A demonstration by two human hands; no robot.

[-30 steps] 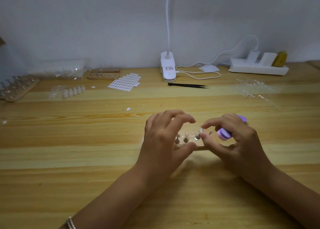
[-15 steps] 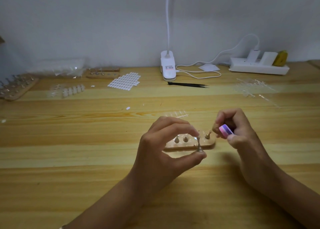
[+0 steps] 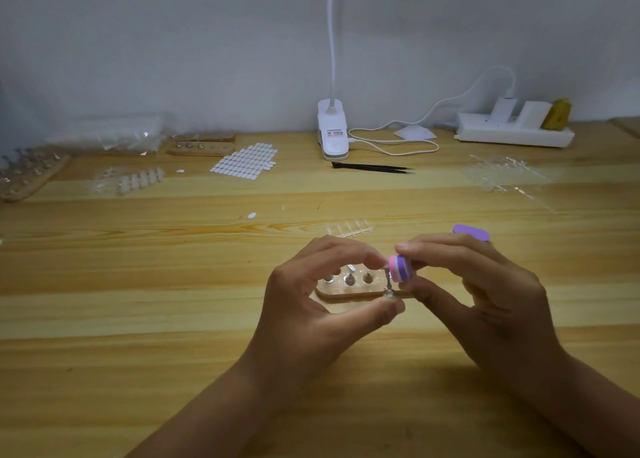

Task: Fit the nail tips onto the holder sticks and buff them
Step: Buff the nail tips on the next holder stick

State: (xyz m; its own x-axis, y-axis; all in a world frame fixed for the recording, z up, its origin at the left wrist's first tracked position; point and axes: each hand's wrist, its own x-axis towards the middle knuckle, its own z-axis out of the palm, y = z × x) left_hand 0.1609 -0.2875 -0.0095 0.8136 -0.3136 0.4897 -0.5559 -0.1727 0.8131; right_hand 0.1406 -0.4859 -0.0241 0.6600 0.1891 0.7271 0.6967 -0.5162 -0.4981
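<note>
The left hand (image 3: pixel 311 305) is nearest. Its fingers (image 3: pixel 375 259) and thumb are clamped on a little holder stick (image 3: pixel 388 283). A finger is at the top and the thumb is at the bottom, so the stick stands up straight. The right hand (image 3: pixel 485 301) is just beside it. Its fingers (image 3: pixel 436 249) are clamped on a pink and purple buffer (image 3: pixel 400 268). The end of the buffer touches the top of the stick. The nail tip there is too small to see well.

To do this step well, I think the left fingers should hold the stick tight so it cannot spin. The buffer should rub softly in short strokes, because a hard push could knock the tip off.

Just behind the left fingers a wooden block (image 3: pixel 346 294) lies on the tabletop (image 3: pixel 173 319). Three more sticks (image 3: pixel 350 279) stand in its holes. A bit farther from the fingers lies a clear strip of nail tips (image 3: pixel 349 230). Far behind the fingers, to the left, another wooden block (image 3: pixel 201 149) holds a few sticks. A long wooden rack (image 3: pixel 34 180) holds many more. A plastic bag (image 3: pixel 114 135) lies by the wall, and I cannot tell what is in it
</note>
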